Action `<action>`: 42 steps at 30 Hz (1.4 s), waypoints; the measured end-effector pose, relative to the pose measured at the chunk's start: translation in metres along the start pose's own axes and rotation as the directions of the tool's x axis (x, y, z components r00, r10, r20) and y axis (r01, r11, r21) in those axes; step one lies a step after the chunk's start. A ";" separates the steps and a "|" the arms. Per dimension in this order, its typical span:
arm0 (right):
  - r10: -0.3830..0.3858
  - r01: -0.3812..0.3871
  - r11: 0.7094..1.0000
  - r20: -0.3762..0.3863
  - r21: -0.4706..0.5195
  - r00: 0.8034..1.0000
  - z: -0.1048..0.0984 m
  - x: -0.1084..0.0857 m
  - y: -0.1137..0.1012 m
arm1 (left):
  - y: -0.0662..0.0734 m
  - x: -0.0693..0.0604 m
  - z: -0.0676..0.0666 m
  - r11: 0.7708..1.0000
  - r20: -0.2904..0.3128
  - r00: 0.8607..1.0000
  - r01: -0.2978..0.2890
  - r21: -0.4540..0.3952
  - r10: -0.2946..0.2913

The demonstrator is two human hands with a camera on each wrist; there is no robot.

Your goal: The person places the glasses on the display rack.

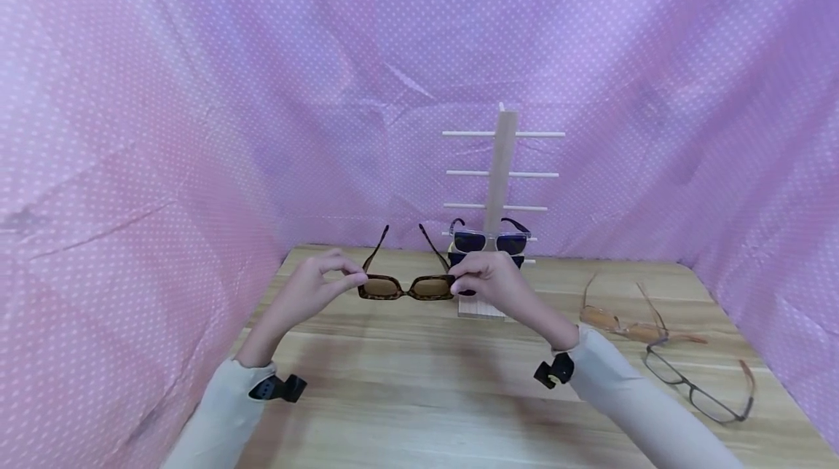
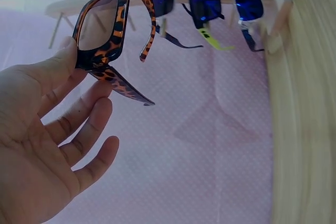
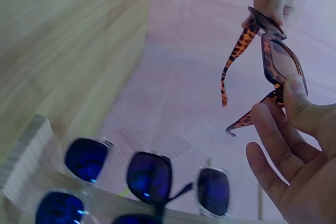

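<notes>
Tortoiseshell sunglasses (image 1: 431, 287) with brown lenses are held up in the air, lenses toward me and both temples unfolded, pointing away. My left hand (image 1: 313, 293) pinches the left end of the frame between thumb and fingers. At the other end my right hand (image 1: 493, 281) pinches the right corner. In the left wrist view, the thumb lies by the lens rim of the sunglasses (image 2: 119, 30) and the lower fingers are loosely bent. The right wrist view shows both hands on the sunglasses (image 3: 269, 61), one at each end.
Behind the right hand stands a wooden glasses rack (image 1: 501, 170) with several white rods. Clear-framed sunglasses (image 1: 490, 242) hang low on it, above a dark pair partly hidden. On the table (image 1: 393, 396) at right lie orange-tinted glasses (image 1: 629, 327) and thin dark-framed glasses (image 1: 695, 390). Dotted pink cloth surrounds everything.
</notes>
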State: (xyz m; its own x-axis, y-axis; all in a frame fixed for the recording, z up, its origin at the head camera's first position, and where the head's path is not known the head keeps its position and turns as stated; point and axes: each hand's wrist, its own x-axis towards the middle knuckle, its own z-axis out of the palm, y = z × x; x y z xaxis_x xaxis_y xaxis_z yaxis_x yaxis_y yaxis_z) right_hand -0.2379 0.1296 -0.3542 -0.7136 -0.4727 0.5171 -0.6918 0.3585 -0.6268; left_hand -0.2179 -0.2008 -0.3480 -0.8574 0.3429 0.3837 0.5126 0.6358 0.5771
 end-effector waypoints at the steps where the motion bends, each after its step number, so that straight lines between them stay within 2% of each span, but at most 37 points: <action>1: -0.005 0.005 1.000 -0.002 0.007 1.000 -0.003 0.000 -0.001 | 0.002 0.001 0.000 1.000 -0.007 1.000 -0.005 -0.005 0.005; 6: -0.066 0.067 0.997 -0.020 0.033 0.998 -0.016 0.001 -0.006 | 0.011 0.003 -0.003 0.997 -0.043 0.998 -0.044 -0.066 0.042; 12: -0.153 0.154 0.988 -0.053 0.003 0.987 -0.030 -0.002 -0.013 | 0.022 0.003 -0.005 0.986 -0.064 0.994 -0.094 -0.137 0.086; 20: -0.297 0.285 0.952 -0.113 -0.115 0.948 -0.045 -0.005 -0.027 | 0.041 0.000 -0.008 0.980 -0.065 0.994 -0.098 -0.175 0.087; 24: -0.302 0.284 0.949 -0.128 -0.137 0.945 -0.053 -0.007 -0.033 | 0.050 0.000 -0.009 0.979 -0.074 0.993 -0.104 -0.175 0.092; 28: -0.290 0.267 0.949 -0.139 -0.166 0.947 -0.061 -0.009 -0.034 | 0.055 0.004 -0.005 0.976 -0.091 0.987 -0.144 -0.162 0.130; 33: -0.286 0.251 0.944 -0.150 -0.214 0.946 -0.071 -0.013 -0.031 | 0.059 0.013 0.003 0.965 -0.117 0.979 -0.189 -0.181 0.169; 38: -0.285 0.253 0.945 -0.141 -0.208 0.948 -0.081 -0.017 -0.026 | 0.063 0.023 0.014 0.964 -0.134 0.977 -0.190 -0.185 0.167; 42: -0.317 0.290 0.935 -0.113 -0.203 0.942 -0.090 -0.021 -0.021 | 0.066 0.028 0.023 0.962 -0.141 0.975 -0.195 -0.190 0.170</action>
State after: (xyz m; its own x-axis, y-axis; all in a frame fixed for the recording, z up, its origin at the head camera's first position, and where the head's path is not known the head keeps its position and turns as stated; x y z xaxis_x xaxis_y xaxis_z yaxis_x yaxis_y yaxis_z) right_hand -0.2188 0.2041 -0.2998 -0.4655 -0.4673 0.7516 -0.8765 0.3614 -0.3180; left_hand -0.2097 -0.1333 -0.3160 -0.7426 0.3450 0.5740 0.6693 0.4134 0.6174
